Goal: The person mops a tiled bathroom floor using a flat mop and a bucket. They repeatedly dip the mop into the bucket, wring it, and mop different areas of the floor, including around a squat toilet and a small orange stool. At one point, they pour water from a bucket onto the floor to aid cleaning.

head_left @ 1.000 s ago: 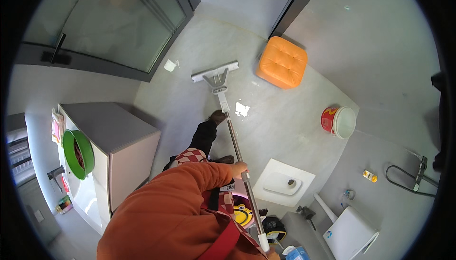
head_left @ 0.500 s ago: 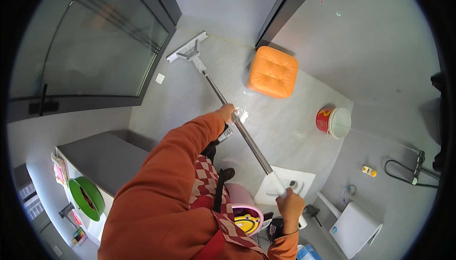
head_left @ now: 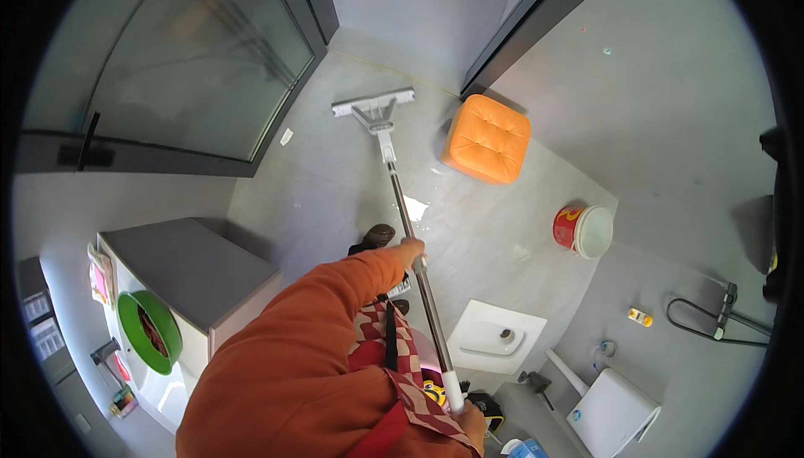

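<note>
A long-handled floor squeegee [head_left: 425, 290] slants across the view, its metal pole ending in a white grip. Its wide grey head [head_left: 374, 106] rests on the tiles beyond my feet, left of an orange stool. My left hand [head_left: 409, 252] is closed around the middle of the pole. Close to my body, my right hand [head_left: 471, 424] grips the white end, partly covered by my checkered apron [head_left: 419, 395]. A white wet-looking patch [head_left: 412, 208] shines on the floor beside the pole.
The orange tufted stool [head_left: 487, 140] stands by the door frame. A red and white bucket [head_left: 582, 232] sits near the right wall, and a squat toilet [head_left: 496, 337] lies below it. At left are a glass door [head_left: 201, 56], a grey-topped cabinet [head_left: 188, 270] and a green basin [head_left: 149, 332].
The squeegee head has swung right and a little nearer. Both hands have moved down toward my body, the right one also leftward. A dark shoe now shows beside the pole.
</note>
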Available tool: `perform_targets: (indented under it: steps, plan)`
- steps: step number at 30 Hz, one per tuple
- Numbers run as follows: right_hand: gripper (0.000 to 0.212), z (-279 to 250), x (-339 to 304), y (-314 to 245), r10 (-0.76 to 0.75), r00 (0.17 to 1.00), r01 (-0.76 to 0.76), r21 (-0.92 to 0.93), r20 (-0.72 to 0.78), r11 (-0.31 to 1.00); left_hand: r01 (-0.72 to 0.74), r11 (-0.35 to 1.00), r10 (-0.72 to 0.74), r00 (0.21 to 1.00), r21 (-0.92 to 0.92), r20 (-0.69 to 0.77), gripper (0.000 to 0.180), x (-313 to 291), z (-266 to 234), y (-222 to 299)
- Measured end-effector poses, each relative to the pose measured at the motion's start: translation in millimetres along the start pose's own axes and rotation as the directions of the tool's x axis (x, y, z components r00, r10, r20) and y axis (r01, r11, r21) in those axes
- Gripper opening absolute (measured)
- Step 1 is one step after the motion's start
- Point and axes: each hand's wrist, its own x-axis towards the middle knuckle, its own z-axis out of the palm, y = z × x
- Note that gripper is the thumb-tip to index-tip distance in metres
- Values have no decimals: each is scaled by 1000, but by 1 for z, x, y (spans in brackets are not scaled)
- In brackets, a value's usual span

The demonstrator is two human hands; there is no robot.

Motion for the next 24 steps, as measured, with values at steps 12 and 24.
perform_targets:
  steps: [12,24]
  plan:
    - [36,47,-104,190,109,994,-113,-191,-33,975,-170,959,172,985,-228,-11,41,-67,93,213]
    - [29,-3,62,-40,-262,956,249,-110,-133,962,278,-232,-890,327,-932,319,24,-35,-57,-16]
